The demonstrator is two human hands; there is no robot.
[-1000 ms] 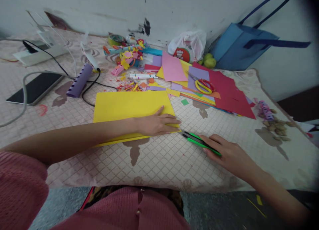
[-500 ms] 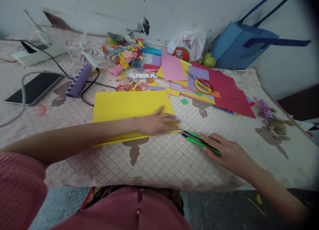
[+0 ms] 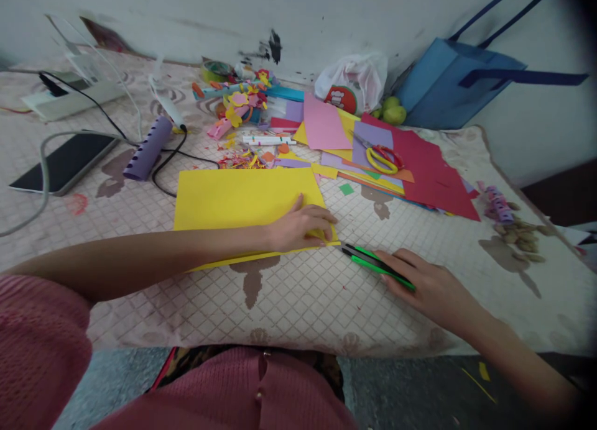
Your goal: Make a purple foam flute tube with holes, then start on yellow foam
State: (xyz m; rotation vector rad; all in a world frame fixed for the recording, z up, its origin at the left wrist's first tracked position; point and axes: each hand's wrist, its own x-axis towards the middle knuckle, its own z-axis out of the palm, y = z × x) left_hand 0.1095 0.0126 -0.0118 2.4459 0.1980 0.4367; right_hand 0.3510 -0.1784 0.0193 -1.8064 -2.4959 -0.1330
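A yellow sheet [image 3: 242, 197] lies on the patterned cloth in front of me, with a narrow strip showing along its near edge. My left hand [image 3: 303, 226] rests on the sheet's right end, its fingers bent and somewhat apart, fingertips on the paper near the lower right corner. In my right hand [image 3: 422, 287] is a green and black cutter [image 3: 375, 265], held low over the cloth. The cutter's tip points left, close beside the end of the yellow strip.
Behind the sheet are paper scraps [image 3: 245, 161], coloured sheets [image 3: 326, 125] and scissors [image 3: 382, 158]. A purple tube [image 3: 148, 149], cables and a tablet [image 3: 68, 163] lie left. A blue bag [image 3: 459, 85] stands back right; peanuts [image 3: 520, 234] lie at right.
The fingers of my left hand, stretched flatter before, have bent, and the hand has shifted slightly right on the yellow sheet. My right hand and the cutter have barely moved.
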